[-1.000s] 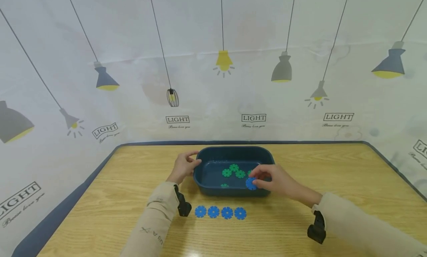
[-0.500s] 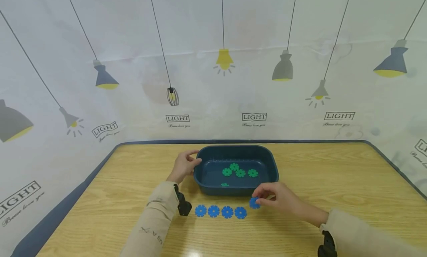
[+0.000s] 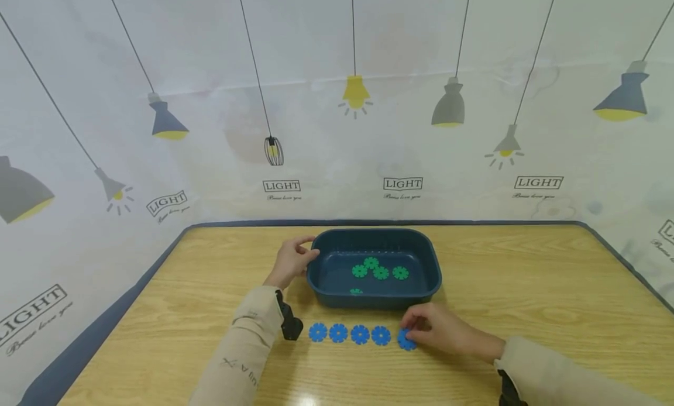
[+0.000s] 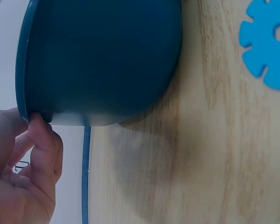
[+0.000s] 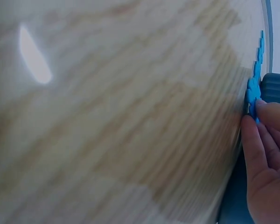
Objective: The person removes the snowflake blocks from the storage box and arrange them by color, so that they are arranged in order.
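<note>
A dark blue plastic basin (image 3: 374, 301) stands on the wooden table, several green notched discs (image 3: 401, 272) lying on its floor. At its left end my left hand (image 3: 291, 261) pinches the rim between thumb and fingers; the left wrist view shows the same grip on the rim (image 4: 22, 88). In front of the basin, several blue notched discs (image 3: 360, 334) lie flat in a row. My right hand (image 3: 442, 331) pinches one more blue disc (image 3: 406, 340) at the row's right end, low over the table. In the right wrist view, thumb and fingertips hold that disc (image 5: 252, 108).
The wooden table (image 3: 210, 359) has a dark blue edge strip along its back and sides. Behind it hangs a pale backdrop (image 3: 316, 113) printed with lamps. A black wrist camera (image 3: 291, 323) sits close to the row's left end.
My right hand has carried the blue disc from over the basin's front right down toward me, to the right end of the row. My left hand stays on the rim.
</note>
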`<action>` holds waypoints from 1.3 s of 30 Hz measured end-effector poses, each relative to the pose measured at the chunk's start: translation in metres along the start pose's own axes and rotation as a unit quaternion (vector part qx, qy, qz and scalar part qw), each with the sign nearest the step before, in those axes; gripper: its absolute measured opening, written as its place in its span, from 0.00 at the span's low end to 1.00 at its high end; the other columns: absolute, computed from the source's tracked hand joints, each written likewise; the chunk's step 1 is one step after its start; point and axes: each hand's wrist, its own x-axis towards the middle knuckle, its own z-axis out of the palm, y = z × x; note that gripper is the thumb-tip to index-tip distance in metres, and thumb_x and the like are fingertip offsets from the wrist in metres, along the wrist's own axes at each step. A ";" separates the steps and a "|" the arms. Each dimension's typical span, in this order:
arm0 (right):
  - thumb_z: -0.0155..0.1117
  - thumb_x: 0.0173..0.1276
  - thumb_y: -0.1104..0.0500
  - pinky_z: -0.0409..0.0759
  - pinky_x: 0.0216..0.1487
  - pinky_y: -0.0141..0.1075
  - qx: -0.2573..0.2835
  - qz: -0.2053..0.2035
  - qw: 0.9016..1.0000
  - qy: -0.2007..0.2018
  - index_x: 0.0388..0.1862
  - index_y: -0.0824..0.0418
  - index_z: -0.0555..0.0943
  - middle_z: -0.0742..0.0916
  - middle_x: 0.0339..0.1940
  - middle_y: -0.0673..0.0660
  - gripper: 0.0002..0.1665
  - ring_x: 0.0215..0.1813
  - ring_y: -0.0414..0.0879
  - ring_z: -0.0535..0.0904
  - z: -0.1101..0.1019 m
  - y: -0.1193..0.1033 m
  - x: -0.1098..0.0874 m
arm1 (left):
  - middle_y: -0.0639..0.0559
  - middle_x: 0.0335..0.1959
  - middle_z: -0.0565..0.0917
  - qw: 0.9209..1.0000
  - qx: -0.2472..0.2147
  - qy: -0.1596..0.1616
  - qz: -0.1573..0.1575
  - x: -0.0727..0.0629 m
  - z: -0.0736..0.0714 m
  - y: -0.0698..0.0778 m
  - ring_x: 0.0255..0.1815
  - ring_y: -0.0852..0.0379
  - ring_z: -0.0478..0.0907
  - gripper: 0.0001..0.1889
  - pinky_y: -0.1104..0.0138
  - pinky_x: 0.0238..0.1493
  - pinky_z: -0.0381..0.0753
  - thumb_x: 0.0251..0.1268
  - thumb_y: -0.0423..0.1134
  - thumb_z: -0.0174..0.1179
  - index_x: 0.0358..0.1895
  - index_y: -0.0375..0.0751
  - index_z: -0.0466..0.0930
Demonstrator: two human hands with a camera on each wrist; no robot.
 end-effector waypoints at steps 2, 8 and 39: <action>0.63 0.57 0.65 0.76 0.33 0.30 -0.008 0.005 1.000 0.001 0.33 0.62 0.79 0.82 0.30 0.49 0.04 0.33 0.36 0.76 -0.001 0.000 0.001 | 0.45 0.25 0.74 1.000 0.001 0.001 0.004 0.000 0.000 0.001 0.16 0.58 0.70 0.20 0.60 0.19 0.77 0.58 0.33 0.57 0.56 0.39 0.71; 0.63 0.56 0.65 0.76 0.33 0.30 -0.031 0.012 0.999 0.012 0.32 0.62 0.80 0.83 0.29 0.49 0.04 0.32 0.36 0.76 0.001 -0.003 0.006 | 0.45 0.25 0.73 1.000 -0.003 0.001 0.002 0.001 0.000 0.001 0.16 0.59 0.70 0.21 0.60 0.19 0.77 0.58 0.33 0.57 0.57 0.39 0.71; 0.64 0.54 0.66 0.77 0.33 0.29 -0.051 0.007 0.998 0.028 0.33 0.64 0.81 0.83 0.30 0.52 0.06 0.32 0.37 0.77 0.002 -0.009 0.004 | 0.42 0.29 0.76 1.000 -0.003 -0.004 -0.010 0.002 0.000 -0.001 0.16 0.59 0.70 0.21 0.58 0.22 0.78 0.58 0.34 0.57 0.57 0.40 0.71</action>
